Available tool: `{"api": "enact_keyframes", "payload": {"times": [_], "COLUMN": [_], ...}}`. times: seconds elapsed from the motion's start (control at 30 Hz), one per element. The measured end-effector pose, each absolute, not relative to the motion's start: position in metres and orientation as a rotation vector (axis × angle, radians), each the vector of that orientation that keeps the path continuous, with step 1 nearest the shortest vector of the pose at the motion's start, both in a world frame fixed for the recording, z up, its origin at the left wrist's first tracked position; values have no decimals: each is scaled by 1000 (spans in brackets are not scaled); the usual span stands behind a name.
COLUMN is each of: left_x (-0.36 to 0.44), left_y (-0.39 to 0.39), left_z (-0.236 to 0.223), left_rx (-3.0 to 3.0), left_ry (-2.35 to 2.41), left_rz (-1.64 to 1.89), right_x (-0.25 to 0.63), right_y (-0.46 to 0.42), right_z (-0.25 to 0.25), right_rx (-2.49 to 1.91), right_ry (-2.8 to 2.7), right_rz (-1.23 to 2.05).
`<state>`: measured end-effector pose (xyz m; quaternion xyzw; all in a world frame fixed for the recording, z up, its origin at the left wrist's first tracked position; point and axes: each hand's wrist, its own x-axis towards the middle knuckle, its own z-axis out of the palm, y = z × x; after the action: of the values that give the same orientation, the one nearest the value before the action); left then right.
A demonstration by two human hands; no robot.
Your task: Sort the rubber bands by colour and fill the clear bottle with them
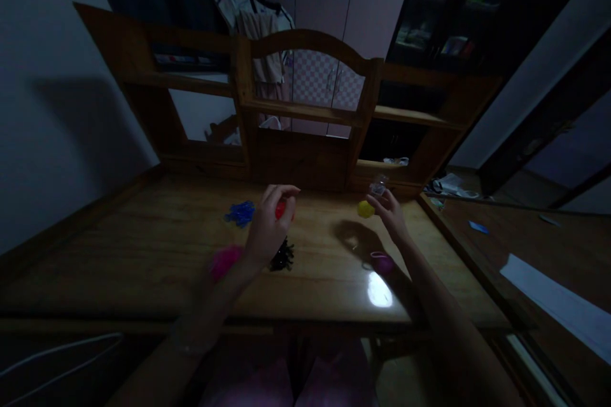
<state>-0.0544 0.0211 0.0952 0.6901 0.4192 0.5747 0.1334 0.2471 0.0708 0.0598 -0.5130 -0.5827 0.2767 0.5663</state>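
Two hands work over the tabletop [167, 229], and the right hand [392, 216], at right of centre in the frame, is much the nearer to the round yellow thing [365, 209], which sits just left of and slightly below its bent fingertips and shows no clear long axis; whether they grip it or a clear plastic piece [379, 186] behind them cannot be told. Near the frame's middle, the left hand [266, 224] curls around a red bunch [280, 209], its hold likewise unclear, with a black bunch [282, 258] just below.
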Motion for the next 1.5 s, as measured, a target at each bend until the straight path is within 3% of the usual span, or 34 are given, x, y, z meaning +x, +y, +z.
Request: {"api": "enact_keyframes", "payload": {"times": [0.1, 0.2, 0.43, 0.73, 0.9, 1.5], "left_x": [-105, -169, -236, -201, -196, -198], "left_y": [-18, -39, -53, -40, -42, -49], "left_z": [85, 48, -24, -5, -2, -3], "left_rx": [2061, 1863, 1728, 2058, 1965, 1772], "left_ry": [1453, 1763, 1852, 1474, 1386, 1267], "left_rz": [1598, 1539, 1096, 825, 930, 1089], "right_x": [231, 195, 72, 37, 38, 2], "right_y": [27, -33, -120, -125, -119, -95], "right_z": [86, 101, 58, 37, 35, 39], "right_rx": [-1200, -1229, -1295, -1456, -1536, -1578], "right_ry": [-1524, -1604, -1737, -1824, -1956, -2054], "right_rz": [448, 562, 705, 644, 478, 339]}}
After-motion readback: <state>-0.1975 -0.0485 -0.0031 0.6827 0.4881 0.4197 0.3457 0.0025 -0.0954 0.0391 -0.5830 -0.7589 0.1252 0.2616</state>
